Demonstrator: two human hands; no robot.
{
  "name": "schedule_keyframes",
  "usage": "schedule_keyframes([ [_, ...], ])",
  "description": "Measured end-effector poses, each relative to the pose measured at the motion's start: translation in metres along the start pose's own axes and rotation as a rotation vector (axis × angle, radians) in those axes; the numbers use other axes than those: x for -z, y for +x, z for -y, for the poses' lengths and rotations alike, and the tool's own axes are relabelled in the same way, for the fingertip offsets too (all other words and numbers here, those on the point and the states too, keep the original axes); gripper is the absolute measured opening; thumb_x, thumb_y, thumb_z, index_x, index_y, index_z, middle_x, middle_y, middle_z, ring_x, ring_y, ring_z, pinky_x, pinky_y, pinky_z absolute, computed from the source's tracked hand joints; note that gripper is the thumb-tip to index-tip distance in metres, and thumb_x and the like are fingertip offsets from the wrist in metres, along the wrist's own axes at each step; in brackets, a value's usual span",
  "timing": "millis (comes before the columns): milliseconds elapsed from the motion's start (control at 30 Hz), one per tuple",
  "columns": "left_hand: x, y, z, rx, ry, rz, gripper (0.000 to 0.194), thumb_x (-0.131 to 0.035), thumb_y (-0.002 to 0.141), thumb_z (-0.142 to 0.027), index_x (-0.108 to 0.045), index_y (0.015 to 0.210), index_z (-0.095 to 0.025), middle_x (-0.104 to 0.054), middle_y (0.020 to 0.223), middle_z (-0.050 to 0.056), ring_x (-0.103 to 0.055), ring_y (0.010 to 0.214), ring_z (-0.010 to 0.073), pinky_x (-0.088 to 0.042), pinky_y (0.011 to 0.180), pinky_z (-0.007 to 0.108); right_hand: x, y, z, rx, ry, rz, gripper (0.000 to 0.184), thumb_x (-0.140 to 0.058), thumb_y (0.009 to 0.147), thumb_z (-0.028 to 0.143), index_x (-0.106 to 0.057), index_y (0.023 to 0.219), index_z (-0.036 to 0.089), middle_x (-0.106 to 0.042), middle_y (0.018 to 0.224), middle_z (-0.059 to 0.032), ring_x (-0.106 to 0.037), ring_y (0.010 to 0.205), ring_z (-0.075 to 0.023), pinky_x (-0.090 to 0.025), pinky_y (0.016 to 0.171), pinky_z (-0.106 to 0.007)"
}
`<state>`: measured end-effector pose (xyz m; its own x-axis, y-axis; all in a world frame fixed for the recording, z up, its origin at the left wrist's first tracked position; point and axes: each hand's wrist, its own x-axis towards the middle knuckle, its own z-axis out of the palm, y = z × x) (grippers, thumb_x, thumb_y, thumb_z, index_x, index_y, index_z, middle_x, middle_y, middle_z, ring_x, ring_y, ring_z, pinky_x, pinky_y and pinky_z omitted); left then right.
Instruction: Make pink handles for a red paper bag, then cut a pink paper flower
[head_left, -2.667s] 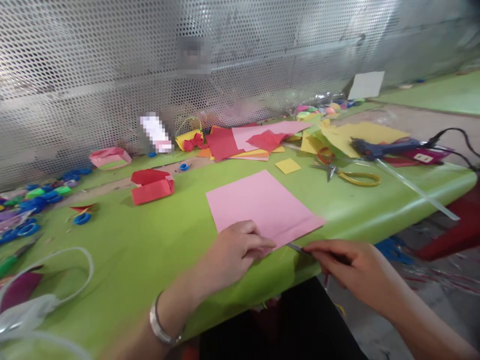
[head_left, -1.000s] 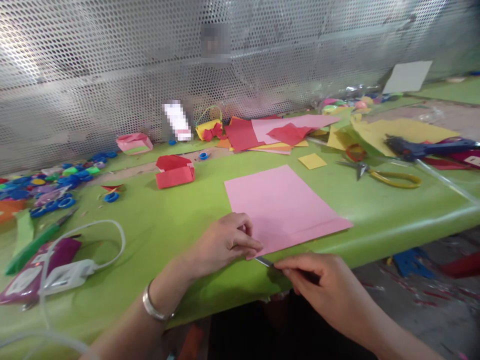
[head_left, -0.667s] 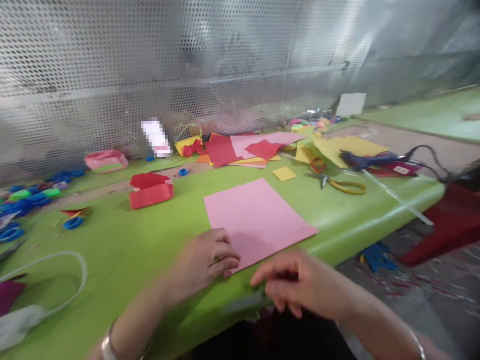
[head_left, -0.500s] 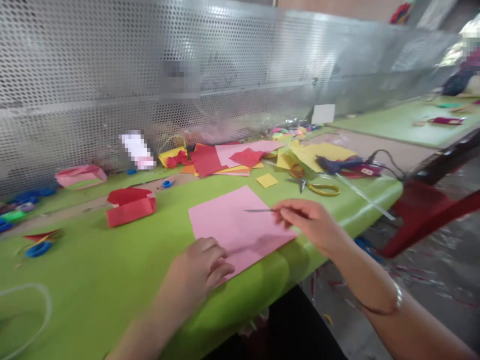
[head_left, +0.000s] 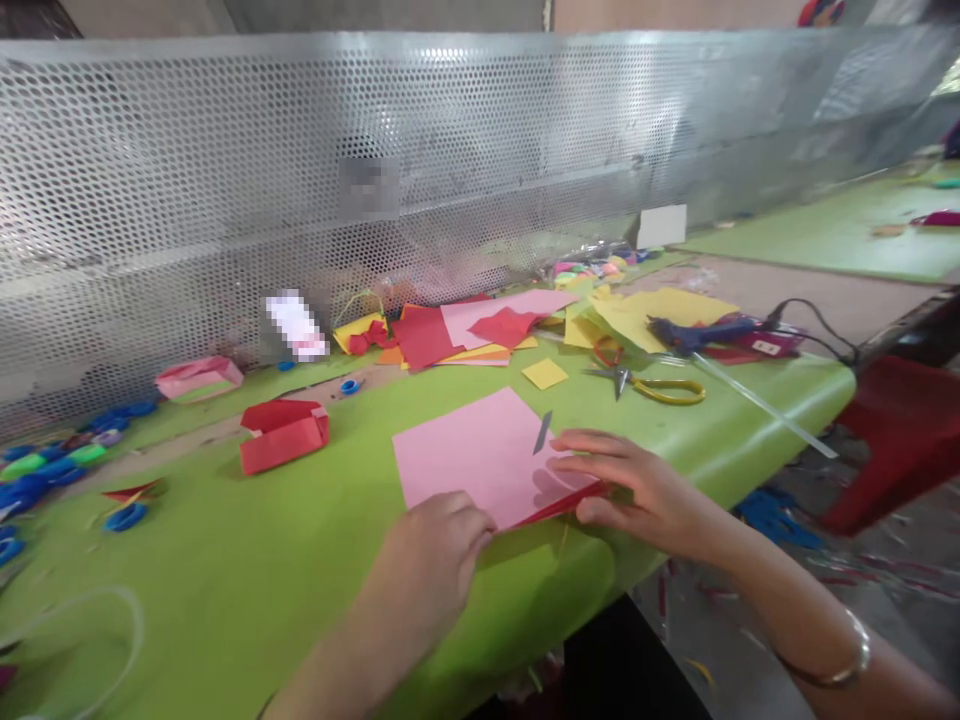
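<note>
A pink sheet of paper (head_left: 472, 450) lies on the green tabletop in front of me, with a strip of red (head_left: 559, 505) showing along its near edge. My left hand (head_left: 442, 550) has its fingers curled and pinches the paper's near edge. Over the right corner, my right hand (head_left: 637, 490) is open, thumb apart from the fingers, the fingertips close to or touching the sheet. A thin grey blade-like strip (head_left: 543, 433) rests on the pink paper just beyond the right fingertips. Whether the red is a second sheet or the underside cannot be told.
Beyond the sheet are a small yellow square (head_left: 545, 374), yellow-handled scissors (head_left: 667, 390) and a blue glue gun (head_left: 697, 332). A folded red paper box (head_left: 285, 437) stands left. Coloured papers (head_left: 427, 337) lie before the perforated metal screen (head_left: 450, 130). A red chair (head_left: 892, 430) is at right.
My right hand has let go of the grey strip, which now lies on the paper, and has opened at the right corner. Red now shows at the near edge. The camera view has shifted.
</note>
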<state>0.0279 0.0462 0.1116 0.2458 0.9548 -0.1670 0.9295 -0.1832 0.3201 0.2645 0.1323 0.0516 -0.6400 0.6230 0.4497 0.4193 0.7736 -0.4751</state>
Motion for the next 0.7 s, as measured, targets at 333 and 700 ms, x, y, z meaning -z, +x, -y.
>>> schedule_keyframes([
  [333, 0.031, 0.017, 0.037, 0.052, -0.198, -0.011, 0.016, -0.042, 0.087, -0.022, -0.058, 0.083, -0.020, -0.065, 0.080, -0.001, -0.056, 0.072, 0.0152, -0.038, 0.065, 0.027, 0.019, 0.061, 0.011, -0.240, 0.210, 0.269, 0.014, -0.057, 0.083, 0.024, -0.071, 0.082, 0.019, -0.074, 0.080, -0.0028, -0.067, 0.073, -0.0166, -0.051, 0.065, -0.026],
  [700, 0.025, 0.010, 0.056, 0.094, -0.259, 0.393, 0.040, -0.049, 0.054, -0.016, -0.064, 0.091, -0.022, -0.060, 0.088, 0.000, -0.052, 0.083, 0.0196, -0.036, 0.069, 0.027, 0.011, 0.035, -0.001, -0.123, -0.031, 0.075, 0.011, -0.063, 0.084, 0.022, -0.074, 0.085, 0.023, -0.074, 0.096, -0.0024, -0.068, 0.084, -0.0127, -0.054, 0.075, -0.021],
])
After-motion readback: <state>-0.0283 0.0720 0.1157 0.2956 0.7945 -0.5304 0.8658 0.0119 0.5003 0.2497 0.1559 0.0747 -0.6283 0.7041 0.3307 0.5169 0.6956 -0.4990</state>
